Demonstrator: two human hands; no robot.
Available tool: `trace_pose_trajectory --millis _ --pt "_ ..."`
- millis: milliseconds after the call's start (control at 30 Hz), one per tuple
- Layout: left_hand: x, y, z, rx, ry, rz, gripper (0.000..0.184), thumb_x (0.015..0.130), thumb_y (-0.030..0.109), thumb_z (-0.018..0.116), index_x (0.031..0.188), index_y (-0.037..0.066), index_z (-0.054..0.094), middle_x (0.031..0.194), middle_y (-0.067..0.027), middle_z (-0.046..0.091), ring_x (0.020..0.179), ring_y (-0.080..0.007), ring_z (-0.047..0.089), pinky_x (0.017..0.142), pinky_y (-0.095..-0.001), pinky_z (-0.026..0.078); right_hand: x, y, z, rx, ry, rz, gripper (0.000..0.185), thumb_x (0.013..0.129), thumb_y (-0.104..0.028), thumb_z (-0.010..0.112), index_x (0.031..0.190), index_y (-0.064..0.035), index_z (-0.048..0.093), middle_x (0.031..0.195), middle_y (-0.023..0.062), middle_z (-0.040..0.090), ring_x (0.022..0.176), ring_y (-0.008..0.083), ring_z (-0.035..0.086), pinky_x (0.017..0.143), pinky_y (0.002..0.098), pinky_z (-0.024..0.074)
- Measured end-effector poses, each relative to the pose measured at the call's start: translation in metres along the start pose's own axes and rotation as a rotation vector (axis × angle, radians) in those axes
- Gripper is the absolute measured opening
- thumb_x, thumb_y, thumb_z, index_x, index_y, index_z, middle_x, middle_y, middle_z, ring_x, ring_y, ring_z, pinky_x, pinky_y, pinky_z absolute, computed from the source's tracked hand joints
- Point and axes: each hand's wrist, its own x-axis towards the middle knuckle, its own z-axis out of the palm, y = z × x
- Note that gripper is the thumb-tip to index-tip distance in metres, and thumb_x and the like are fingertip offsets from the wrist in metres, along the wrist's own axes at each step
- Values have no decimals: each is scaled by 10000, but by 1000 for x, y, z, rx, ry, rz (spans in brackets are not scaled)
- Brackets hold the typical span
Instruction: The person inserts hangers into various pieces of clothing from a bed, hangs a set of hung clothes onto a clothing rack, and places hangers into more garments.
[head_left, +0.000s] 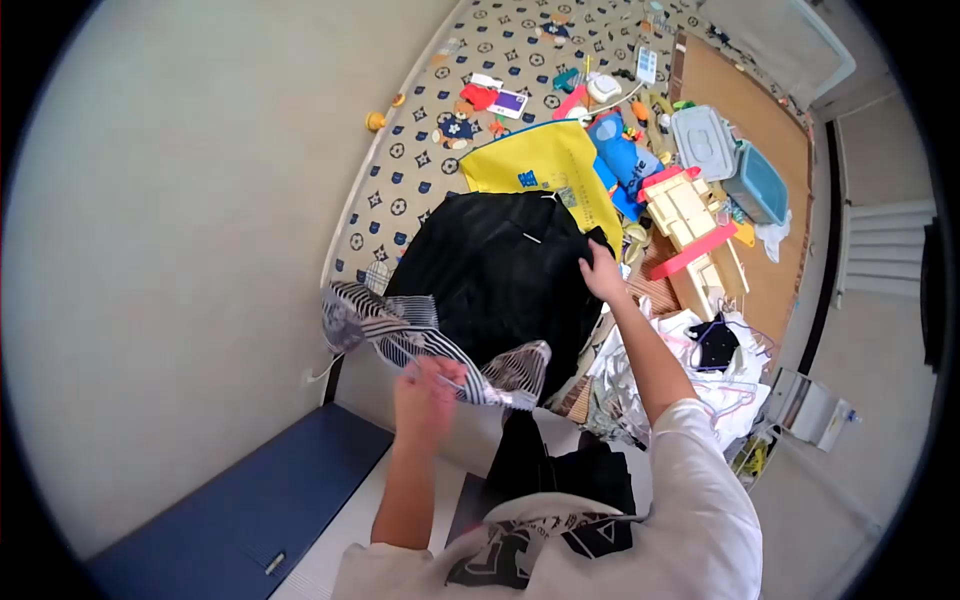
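My left hand point(430, 395), slightly blurred, is closed on a black-and-white striped garment point(460, 355), whose sheer-looking folds hang out to both sides. Behind it a large black garment point(500, 270) lies spread over the patterned bed. It has a small white tag or label near its top edge. At that garment's right edge, my right hand point(603, 275) has its fingers closed on the dark cloth. Part of the black fabric's lower edge is hidden by the striped piece.
A yellow bag point(545, 155) lies beyond the black garment. To the right are a cream toy structure point(690, 215), a blue bin point(760, 185), its pale lid point(703, 142) and heaped white clothes with hangers point(690, 380). A wall point(220, 200) borders the left, above a blue panel point(240, 500).
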Motion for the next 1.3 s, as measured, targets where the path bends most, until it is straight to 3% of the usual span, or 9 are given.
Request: trace_pose_trajectory --millis 167,333,467,600,700,900,967,1033,1300 --pt "32 -33 -27 63 -56 -67 328 1001 301 613 987 -26 631 1003 -179 686 944 -283 668 940 -455 526 90 29 70 -269 60 -1 606 904 -319 652 1350 58 489 1314 238 577 1227 408 537 1066 476 415" --pt "51 -47 -44 26 -130 -151 421 1032 338 550 1154 -57 625 1053 -186 687 1037 -287 666 987 -463 509 110 7 82 -383 -73 275 599 884 -426 669 1334 -47 556 1299 221 606 1230 380 556 1028 466 428" --pt "63 -37 -15 165 -110 -272 429 1073 294 467 1300 -57 562 1099 -184 676 1061 -287 659 1000 -426 504 99 -13 62 -308 -91 194 350 842 -307 683 1071 -42 687 978 197 707 970 383 670 901 490 476" --pt "71 -30 21 188 -153 -288 443 1084 176 385 1479 -24 391 1250 -185 606 1109 -264 633 993 -382 498 56 -57 19 157 -104 71 283 797 -133 642 1041 10 657 766 213 649 738 361 653 691 417 516" --pt "67 -32 45 228 -121 -242 430 1080 142 377 1477 -23 396 1299 -185 576 1147 -267 614 1012 -387 489 6 -101 -13 513 -87 122 268 810 -78 620 1055 31 634 780 142 620 721 189 597 679 345 487" --pt "25 -19 86 231 -179 -148 413 1060 148 484 1427 -40 454 1288 -167 584 1155 -239 613 995 -356 508 -115 -175 -67 868 -115 148 348 849 -23 632 1184 54 580 1062 114 646 1027 184 617 911 308 486" --pt "3 -23 91 299 -234 -85 392 1051 124 500 1405 -43 477 1248 -150 613 1137 -215 621 982 -340 513 -156 -188 -80 778 -84 33 276 868 51 592 1139 0 601 982 12 633 921 90 578 844 242 461" --pt "-30 -27 92 348 -217 -10 318 1007 56 563 1307 -48 535 1166 -106 651 1067 -164 636 938 -301 517 -195 -234 -138 928 -187 36 315 856 30 584 1172 28 576 1070 93 644 1041 156 609 926 300 475" --pt "-214 -10 118 349 -331 315 287 895 -80 636 1161 -9 556 1100 -59 635 1021 -130 630 901 -273 508 -365 -287 -221 1157 -232 -214 292 924 -28 627 1205 -3 552 936 2 596 835 57 553 736 219 455"
